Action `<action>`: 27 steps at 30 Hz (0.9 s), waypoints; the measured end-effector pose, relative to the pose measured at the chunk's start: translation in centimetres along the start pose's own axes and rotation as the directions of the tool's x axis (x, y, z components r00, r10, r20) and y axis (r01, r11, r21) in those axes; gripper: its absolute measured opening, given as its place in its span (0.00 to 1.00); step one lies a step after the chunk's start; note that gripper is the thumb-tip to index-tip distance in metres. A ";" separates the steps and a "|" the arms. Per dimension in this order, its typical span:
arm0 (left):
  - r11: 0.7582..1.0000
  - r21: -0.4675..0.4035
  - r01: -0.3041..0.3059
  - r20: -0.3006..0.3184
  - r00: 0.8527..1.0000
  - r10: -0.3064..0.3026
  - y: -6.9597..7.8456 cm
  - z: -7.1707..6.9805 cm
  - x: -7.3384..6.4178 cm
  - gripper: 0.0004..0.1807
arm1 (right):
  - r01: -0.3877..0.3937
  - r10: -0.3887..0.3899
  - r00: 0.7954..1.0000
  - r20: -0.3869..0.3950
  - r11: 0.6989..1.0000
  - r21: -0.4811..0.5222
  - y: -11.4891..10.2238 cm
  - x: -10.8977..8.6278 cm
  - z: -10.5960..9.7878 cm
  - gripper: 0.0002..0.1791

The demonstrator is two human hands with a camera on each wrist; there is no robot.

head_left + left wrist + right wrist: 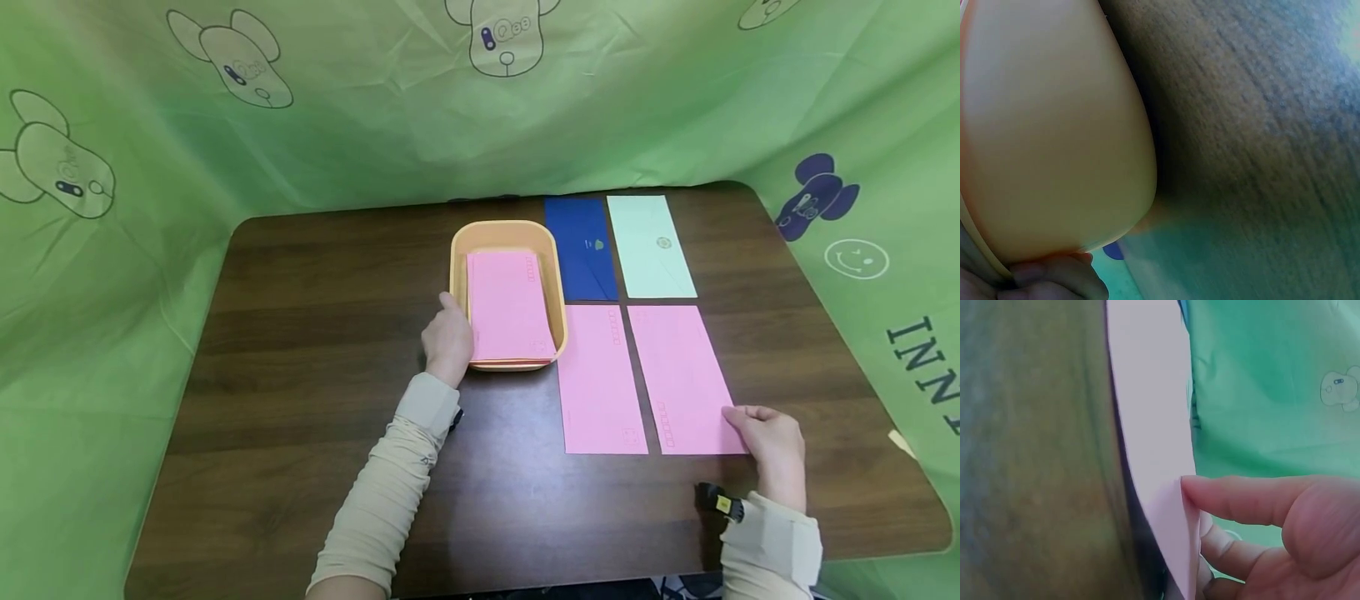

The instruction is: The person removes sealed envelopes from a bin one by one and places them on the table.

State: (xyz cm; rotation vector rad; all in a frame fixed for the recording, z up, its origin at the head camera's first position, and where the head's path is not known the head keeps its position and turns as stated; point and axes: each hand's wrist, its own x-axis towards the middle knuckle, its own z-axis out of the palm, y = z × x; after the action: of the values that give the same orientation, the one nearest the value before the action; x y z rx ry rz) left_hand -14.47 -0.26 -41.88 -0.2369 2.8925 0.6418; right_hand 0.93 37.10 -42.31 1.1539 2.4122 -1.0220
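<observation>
My left hand [448,340] holds the left side of a yellow-orange plastic tray [505,232]; in the left wrist view its fingers [1060,275] curl against the tray's wall [1060,156]. Inside the tray lies a stack of pink envelopes [507,308]. At the right, my right hand [774,446] pinches the lower right edge of a pink envelope [686,379]. The right wrist view shows the thumb [1241,494] on one face of that envelope [1150,412] and the other fingers behind it, with its near edge raised off the table.
Left of the held envelope lies another pink envelope [603,379]. Behind them are a dark blue envelope [579,250] and a pale mint envelope [651,246]. All lie on a brown wooden table [315,333], with a green printed cloth [375,125] hanging around the back and sides.
</observation>
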 end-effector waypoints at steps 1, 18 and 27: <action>1.000 0.001 -0.002 -0.004 1.000 0.002 0.0 0.0 0.0 0.10 | 0.000 0.000 1.000 -0.004 1.000 0.000 -0.1 0.0 0.0 0.34; 1.000 0.021 0.008 -0.002 1.000 -0.008 0.1 -0.1 0.0 0.10 | 0.035 -0.038 0.999 -0.033 0.996 -0.077 -0.2 0.0 0.2 0.30; 1.000 0.020 0.008 -0.006 1.000 -0.008 0.1 -0.1 0.0 0.10 | 0.042 -0.045 0.998 -0.032 0.995 -0.085 -0.5 -0.1 0.2 0.30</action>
State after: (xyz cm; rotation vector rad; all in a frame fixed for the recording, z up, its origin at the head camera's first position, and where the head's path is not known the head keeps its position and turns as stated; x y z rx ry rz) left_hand -14.49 -0.23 -41.76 -0.2483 2.9010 0.6110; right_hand 0.59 36.72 -42.18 1.1030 2.4912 -0.9112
